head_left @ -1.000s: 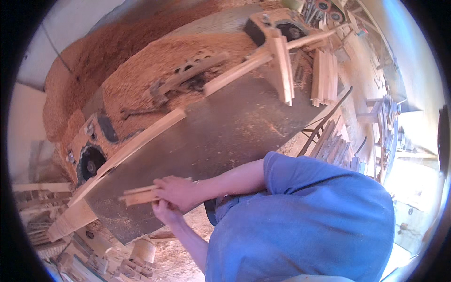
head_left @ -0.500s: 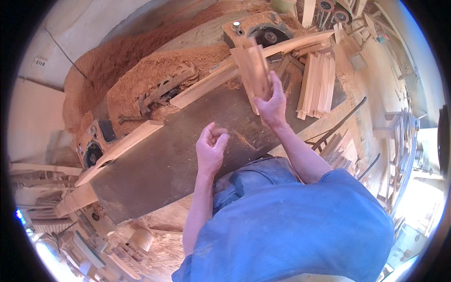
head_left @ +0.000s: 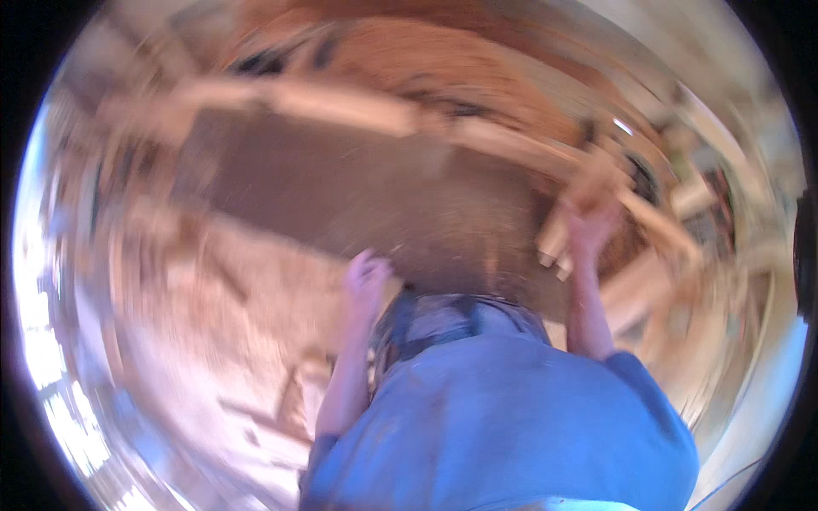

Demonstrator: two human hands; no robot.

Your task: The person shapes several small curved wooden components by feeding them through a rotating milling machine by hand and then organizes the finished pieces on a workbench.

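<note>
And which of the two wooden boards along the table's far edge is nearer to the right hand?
The right board, closest to the right hand; the left board lies beyond the gap.

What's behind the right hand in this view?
Pale wooden pieces show behind the right hand, above its fingers and left of its wrist. The part directly behind the hand is covered, and blur hides finer detail.

head view | blurred | texts, labels, numbers, signs: none readable

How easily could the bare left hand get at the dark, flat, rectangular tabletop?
Likely yes: the left hand looks to be at the near edge of the tabletop, nothing visible between; blur hides any contact.
</note>
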